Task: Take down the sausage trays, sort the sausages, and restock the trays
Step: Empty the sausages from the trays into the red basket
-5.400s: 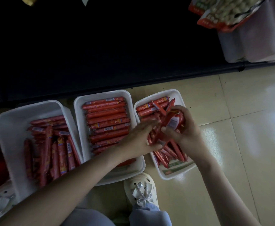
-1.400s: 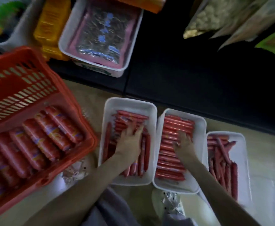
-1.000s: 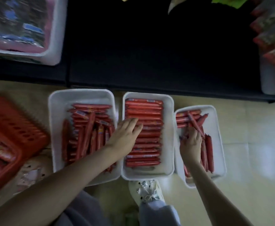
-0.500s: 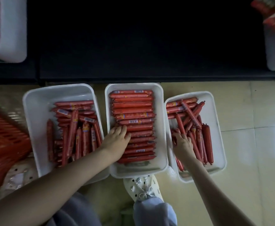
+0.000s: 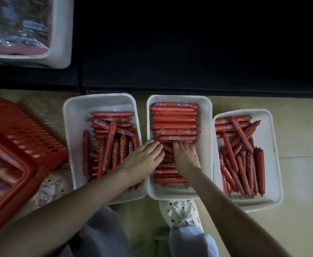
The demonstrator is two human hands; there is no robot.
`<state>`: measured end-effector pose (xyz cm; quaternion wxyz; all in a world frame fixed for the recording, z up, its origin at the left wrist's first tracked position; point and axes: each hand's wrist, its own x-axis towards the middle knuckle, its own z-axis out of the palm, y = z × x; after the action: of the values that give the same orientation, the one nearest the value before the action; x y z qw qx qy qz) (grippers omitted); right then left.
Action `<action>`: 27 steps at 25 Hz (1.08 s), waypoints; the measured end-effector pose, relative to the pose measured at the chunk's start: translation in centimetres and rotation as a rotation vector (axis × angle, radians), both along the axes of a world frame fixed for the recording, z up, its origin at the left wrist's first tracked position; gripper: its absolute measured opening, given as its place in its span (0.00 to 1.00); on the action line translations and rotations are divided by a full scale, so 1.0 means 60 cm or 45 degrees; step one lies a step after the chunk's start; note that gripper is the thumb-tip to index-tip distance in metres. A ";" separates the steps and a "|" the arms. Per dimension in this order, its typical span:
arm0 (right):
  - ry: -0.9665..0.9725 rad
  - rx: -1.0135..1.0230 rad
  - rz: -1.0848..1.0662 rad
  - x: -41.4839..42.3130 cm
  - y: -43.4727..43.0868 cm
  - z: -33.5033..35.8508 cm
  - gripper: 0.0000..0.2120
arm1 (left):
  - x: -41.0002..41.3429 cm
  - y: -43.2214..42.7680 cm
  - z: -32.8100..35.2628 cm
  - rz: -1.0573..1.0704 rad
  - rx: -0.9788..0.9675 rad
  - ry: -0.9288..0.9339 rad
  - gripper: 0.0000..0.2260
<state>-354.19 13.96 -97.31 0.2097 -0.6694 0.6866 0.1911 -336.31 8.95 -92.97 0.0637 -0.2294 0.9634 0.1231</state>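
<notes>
Three white trays of red sausages stand side by side on the floor. The left tray (image 5: 72, 130) holds a jumbled pile (image 5: 111, 138). In the middle tray (image 5: 206, 127) the sausages (image 5: 174, 119) lie in neat crosswise rows. The right tray (image 5: 270, 145) holds a loose heap (image 5: 241, 151). My left hand (image 5: 144, 158) lies flat with straight fingers on the middle tray's sausages, reaching in over the left tray's edge. My right hand (image 5: 186, 157) presses flat on the same rows beside it. Neither hand grips anything.
A red plastic basket (image 5: 18, 145) with larger sausages stands at the left. A dark shelf base (image 5: 170, 52) runs behind the trays, with a white bin (image 5: 62, 34) of packets at top left. My white shoe (image 5: 181, 214) sits just below the middle tray.
My right hand has left the right tray and come onto the middle tray's rows beside my left hand. The view has shifted slightly to the left.
</notes>
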 end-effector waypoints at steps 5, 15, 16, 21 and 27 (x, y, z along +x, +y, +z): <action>-0.334 0.285 -0.426 -0.016 0.004 0.019 0.20 | 0.035 -0.023 0.050 0.573 0.467 0.254 0.15; -1.953 0.348 -1.358 0.146 -0.078 0.275 0.10 | 0.084 -0.059 0.209 1.109 1.989 0.674 0.13; -1.959 0.338 -1.345 0.162 -0.089 0.291 0.11 | 0.096 -0.066 0.224 1.110 1.989 0.755 0.14; -1.729 0.413 -1.147 0.196 -0.113 0.308 0.29 | 0.151 -0.077 0.230 1.130 2.087 0.797 0.18; -1.740 0.352 -1.226 0.205 -0.117 0.275 0.17 | 0.165 -0.065 0.194 1.285 2.324 0.863 0.10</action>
<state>-341.88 6.92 -80.82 0.7171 -0.2405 0.5896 -0.2836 -326.41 5.04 -81.35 -0.1164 -0.4181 0.2722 0.8588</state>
